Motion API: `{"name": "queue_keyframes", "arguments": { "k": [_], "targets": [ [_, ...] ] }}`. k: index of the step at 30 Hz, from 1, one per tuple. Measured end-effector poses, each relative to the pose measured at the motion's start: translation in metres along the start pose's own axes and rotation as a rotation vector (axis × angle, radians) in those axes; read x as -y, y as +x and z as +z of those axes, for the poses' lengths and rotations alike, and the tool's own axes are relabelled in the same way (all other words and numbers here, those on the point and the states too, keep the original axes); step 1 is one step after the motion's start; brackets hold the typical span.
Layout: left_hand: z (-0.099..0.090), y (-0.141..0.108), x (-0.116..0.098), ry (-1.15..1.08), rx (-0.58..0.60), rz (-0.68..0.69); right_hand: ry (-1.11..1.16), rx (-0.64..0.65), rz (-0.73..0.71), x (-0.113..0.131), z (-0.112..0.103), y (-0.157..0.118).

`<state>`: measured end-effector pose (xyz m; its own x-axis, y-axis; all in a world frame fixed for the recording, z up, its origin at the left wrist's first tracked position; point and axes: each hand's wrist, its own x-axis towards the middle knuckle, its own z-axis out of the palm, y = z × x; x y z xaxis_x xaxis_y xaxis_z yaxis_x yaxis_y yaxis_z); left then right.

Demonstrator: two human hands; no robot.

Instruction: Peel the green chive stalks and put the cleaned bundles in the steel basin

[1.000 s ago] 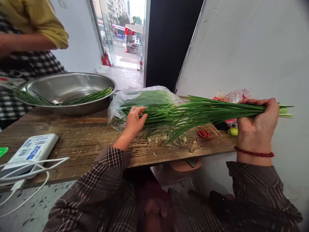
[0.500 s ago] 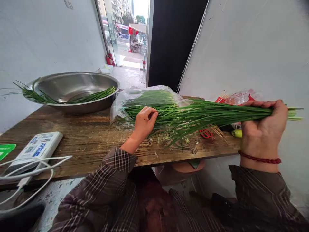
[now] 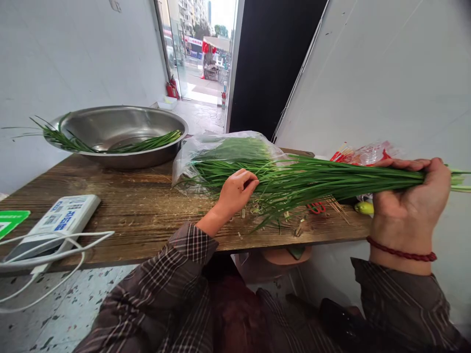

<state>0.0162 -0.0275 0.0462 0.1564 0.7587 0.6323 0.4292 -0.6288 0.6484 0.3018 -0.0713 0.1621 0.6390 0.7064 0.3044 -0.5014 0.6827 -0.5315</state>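
Observation:
A long bunch of garlic chives (image 3: 331, 179) lies across my right hand (image 3: 408, 193), whose fingers are wrapped round it near the pale stem ends. The green tips reach left over the table. My left hand (image 3: 237, 193) is pinched closed beside those tips; whatever is between its fingertips is too small to make out. Behind it, a clear plastic bag (image 3: 184, 164) holds more chives. At the left, a steel basin (image 3: 147, 153) has chives lying in it, some of their leaves hanging over its rim.
Trimmed scraps (image 3: 300, 228) litter the wooden table (image 3: 136, 220). Toward the right lie red-handled scissors (image 3: 316, 208), thin wooden skewers (image 3: 339, 211), a yellow-green item (image 3: 364, 208) and red-and-clear packaging (image 3: 362, 153). A white box (image 3: 69, 215) with white cables (image 3: 79, 240) sits front left.
My left hand has moved right along the chives' leaf tips, its fingers still pinched. My right hand, holding the bunch, has shifted slightly right and down in the view, which has also shifted a little.

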Motion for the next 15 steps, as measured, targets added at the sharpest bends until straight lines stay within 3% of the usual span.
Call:
{"name": "queue_keyframes", "arguments": {
  "k": [4, 9, 11, 15],
  "targets": [
    [0.001, 0.001, 0.001, -0.120, -0.004, -0.107, -0.015, -0.007, -0.015, -0.003, 0.004, -0.002],
    [-0.002, -0.005, 0.017, -0.366, -0.238, -0.438, -0.014, -0.016, -0.031, -0.007, 0.007, -0.003],
    [-0.008, -0.012, 0.018, -0.281, -0.269, -0.398, -0.026, -0.014, -0.051, -0.008, 0.008, -0.003],
    [-0.020, -0.027, 0.006, 0.039, -0.242, -0.101, -0.064, -0.015, -0.056, -0.012, 0.009, -0.002]
  ]
}}
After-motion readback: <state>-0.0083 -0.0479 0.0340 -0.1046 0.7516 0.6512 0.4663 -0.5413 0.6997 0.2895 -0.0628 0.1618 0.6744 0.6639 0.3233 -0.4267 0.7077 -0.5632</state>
